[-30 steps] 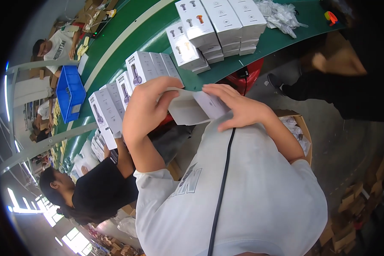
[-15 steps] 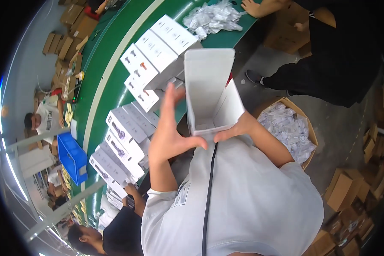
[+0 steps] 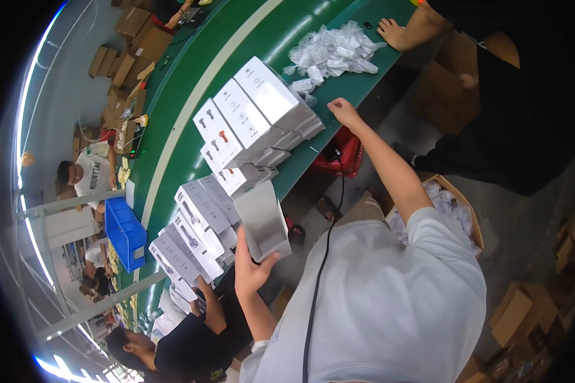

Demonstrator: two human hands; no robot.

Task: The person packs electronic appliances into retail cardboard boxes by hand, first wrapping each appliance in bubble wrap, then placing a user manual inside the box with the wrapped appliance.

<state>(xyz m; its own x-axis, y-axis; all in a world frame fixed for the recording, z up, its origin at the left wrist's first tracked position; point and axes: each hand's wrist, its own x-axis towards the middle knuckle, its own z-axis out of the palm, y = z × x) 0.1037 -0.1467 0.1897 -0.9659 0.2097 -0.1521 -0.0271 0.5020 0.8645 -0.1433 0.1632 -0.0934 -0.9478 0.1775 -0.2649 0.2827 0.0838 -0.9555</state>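
An open-topped white carton [image 3: 262,217] is tilted in my left hand [image 3: 252,268], whose thumb and fingers clasp its lower part. The carton's flap stands up and its inside is partly in view; I see nothing in it. My right arm stretches forward over the table edge. My right hand [image 3: 344,112] is apart from the carton, its fingers curled together with nothing showing in them. It is nearest to a pile of small items in clear plastic bags [image 3: 338,51] on the green table [image 3: 364,96].
Stacked white printed boxes [image 3: 239,121] stand ahead, with more boxes [image 3: 198,217] left. A red stool [image 3: 345,153] sits below the table edge, a carton of bagged items [image 3: 450,204] at my right. A co-worker's hand [image 3: 391,33] rests on the table; a dark-sleeved person works left.
My right hand has let go of the carton and moved forward toward the bagged items. My left hand has carried the carton down and left, beside the box stacks.
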